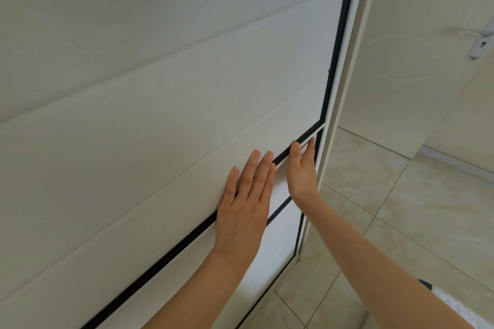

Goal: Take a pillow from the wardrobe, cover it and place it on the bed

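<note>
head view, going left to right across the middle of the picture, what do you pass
white wardrobe door panel → left hand flat on the panel → right hand at the door's edge → white wardrobe frame → tiled floor → room door with a handle

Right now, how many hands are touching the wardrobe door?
2. The left hand lies flat on the door panel; the right hand is edge-on at the door's right edge, fingers along the dark trim.
</note>
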Action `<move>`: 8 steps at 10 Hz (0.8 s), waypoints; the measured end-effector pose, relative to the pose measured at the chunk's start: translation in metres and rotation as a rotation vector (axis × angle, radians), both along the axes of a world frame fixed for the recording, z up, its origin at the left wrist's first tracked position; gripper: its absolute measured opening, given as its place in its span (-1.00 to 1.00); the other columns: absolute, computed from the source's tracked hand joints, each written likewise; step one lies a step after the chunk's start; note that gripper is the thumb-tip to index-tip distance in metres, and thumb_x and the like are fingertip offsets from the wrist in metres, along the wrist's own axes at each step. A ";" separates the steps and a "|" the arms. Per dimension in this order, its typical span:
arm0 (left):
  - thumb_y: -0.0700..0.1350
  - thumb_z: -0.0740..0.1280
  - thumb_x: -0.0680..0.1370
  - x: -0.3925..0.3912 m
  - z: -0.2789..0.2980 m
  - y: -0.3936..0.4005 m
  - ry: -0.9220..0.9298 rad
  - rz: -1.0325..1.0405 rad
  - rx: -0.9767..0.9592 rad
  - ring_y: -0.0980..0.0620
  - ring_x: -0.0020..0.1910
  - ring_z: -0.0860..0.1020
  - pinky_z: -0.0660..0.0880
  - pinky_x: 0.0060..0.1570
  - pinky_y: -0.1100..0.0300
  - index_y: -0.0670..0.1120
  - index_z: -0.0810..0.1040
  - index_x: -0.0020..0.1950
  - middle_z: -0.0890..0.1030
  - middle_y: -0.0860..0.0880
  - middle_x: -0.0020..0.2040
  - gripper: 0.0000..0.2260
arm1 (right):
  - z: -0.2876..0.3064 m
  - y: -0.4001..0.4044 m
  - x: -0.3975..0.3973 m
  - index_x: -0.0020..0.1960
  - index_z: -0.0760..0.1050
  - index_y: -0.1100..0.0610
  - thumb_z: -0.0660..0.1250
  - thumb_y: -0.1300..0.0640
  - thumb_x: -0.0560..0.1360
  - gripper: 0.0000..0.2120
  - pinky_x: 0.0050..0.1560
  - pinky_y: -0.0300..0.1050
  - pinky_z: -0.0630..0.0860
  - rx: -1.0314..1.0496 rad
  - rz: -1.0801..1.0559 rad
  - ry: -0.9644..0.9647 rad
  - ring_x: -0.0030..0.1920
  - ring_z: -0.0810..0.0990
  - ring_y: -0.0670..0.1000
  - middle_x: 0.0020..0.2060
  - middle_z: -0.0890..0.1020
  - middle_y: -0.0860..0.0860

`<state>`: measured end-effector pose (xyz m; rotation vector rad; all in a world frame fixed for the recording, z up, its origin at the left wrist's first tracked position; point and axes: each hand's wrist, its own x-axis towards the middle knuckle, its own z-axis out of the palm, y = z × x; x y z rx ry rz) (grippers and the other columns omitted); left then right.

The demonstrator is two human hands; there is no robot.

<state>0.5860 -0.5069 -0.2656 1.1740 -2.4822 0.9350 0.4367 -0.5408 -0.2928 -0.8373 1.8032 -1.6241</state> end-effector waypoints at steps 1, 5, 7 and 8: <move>-0.24 -0.10 0.47 -0.002 -0.001 -0.002 0.006 -0.001 0.000 -0.17 0.58 -0.21 -0.37 0.47 -0.18 -0.16 -0.04 0.61 -0.11 -0.11 0.63 -0.34 | -0.001 -0.001 -0.002 0.58 -0.13 -0.03 -0.03 -0.29 0.57 -0.31 0.53 0.10 0.05 -0.003 -0.005 0.007 0.55 0.02 -0.03 0.57 0.04 -0.05; -0.20 -0.04 0.54 -0.009 0.003 0.003 -0.017 0.023 -0.006 -0.19 0.55 -0.28 -0.43 0.43 -0.23 -0.17 -0.15 0.60 -0.17 -0.11 0.62 -0.38 | 0.005 0.005 -0.009 0.57 -0.12 -0.05 0.02 -0.31 0.56 -0.30 0.51 0.09 0.10 0.036 0.030 -0.015 0.54 0.10 0.02 0.57 0.09 -0.04; -0.05 0.21 0.59 -0.010 0.012 0.009 -0.056 0.056 0.062 -0.18 0.55 -0.28 -0.45 0.37 -0.26 -0.17 -0.13 0.60 -0.15 -0.09 0.62 -0.29 | 0.013 0.020 -0.013 0.57 -0.01 0.07 -0.04 -0.24 0.60 -0.35 0.43 0.03 0.17 0.142 0.031 0.088 0.50 0.21 0.11 0.53 0.22 0.09; -0.11 0.20 0.56 -0.007 0.008 0.019 0.020 -0.001 0.149 -0.16 0.57 -0.26 -0.43 0.40 -0.23 -0.19 -0.15 0.60 -0.16 -0.12 0.62 -0.27 | 0.014 0.038 -0.008 0.55 0.07 0.13 0.03 -0.15 0.62 -0.41 0.33 -0.06 0.24 0.160 -0.006 0.108 0.45 0.30 0.10 0.48 0.30 0.11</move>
